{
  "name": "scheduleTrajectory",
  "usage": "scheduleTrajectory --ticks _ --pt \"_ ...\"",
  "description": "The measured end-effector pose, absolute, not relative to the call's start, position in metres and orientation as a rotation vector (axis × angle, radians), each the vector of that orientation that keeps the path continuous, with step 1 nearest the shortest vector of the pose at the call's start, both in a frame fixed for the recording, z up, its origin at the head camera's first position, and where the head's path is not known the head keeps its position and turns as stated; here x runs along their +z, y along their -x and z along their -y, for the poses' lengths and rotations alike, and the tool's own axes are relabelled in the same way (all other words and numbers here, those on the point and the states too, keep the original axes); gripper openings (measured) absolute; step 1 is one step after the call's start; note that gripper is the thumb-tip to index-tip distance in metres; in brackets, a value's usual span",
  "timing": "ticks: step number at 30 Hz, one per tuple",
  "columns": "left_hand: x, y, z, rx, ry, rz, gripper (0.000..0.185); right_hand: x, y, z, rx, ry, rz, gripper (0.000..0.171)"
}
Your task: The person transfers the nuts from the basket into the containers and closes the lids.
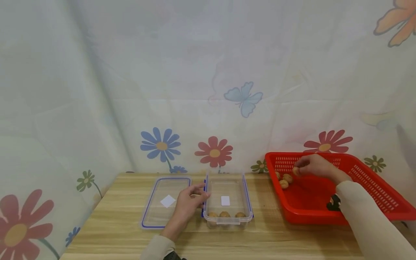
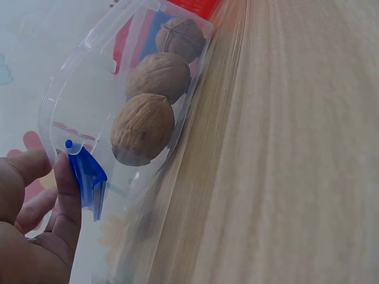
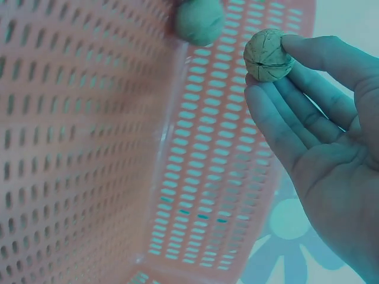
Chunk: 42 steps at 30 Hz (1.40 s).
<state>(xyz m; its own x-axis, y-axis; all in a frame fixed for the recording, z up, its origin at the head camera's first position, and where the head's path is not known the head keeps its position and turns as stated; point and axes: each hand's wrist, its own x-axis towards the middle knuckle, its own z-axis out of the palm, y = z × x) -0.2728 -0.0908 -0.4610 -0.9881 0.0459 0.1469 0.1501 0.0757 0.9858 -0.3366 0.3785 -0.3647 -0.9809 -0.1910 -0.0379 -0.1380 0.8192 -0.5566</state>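
One walnut (image 3: 268,55) is pinched in the fingertips of the right hand (image 1: 314,167), over the red basket (image 1: 367,180). The left hand (image 1: 187,206), fingers loose, touches the blue clip (image 2: 87,174) of the clear box (image 1: 227,196) holding three walnuts (image 1: 226,215)

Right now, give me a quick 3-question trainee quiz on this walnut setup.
1. True or false: the right hand pinches a walnut.
2. How many walnuts lie in the clear box? A) one B) three C) five
3. Fill in: the left hand rests at the box's blue ____.

Key: 1 true. 2 B: three nuts sit along its near wall. 3 clip. The lid lies beside the box; two more nuts remain in the red basket.
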Motion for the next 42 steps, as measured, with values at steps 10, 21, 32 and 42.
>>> scheduleTrajectory --ticks 10,21,32,42 --pt "-0.466 0.276 0.091 -2.077 0.198 2.248 0.046 -0.342 0.323 -0.360 -0.960 0.339 -2.980 0.053" --pt "-0.461 0.271 0.090 -2.078 0.192 2.238 0.047 -0.304 0.298 -0.331 -1.082 0.466 -3.013 0.061" --pt "-0.463 0.273 0.091 -2.088 0.197 2.227 0.044 -0.298 0.272 -0.295 -1.252 0.573 -3.069 0.048" --pt "-0.465 0.275 0.091 -2.072 0.195 2.238 0.044 -0.321 0.258 -0.267 -1.514 0.610 -2.925 0.041"
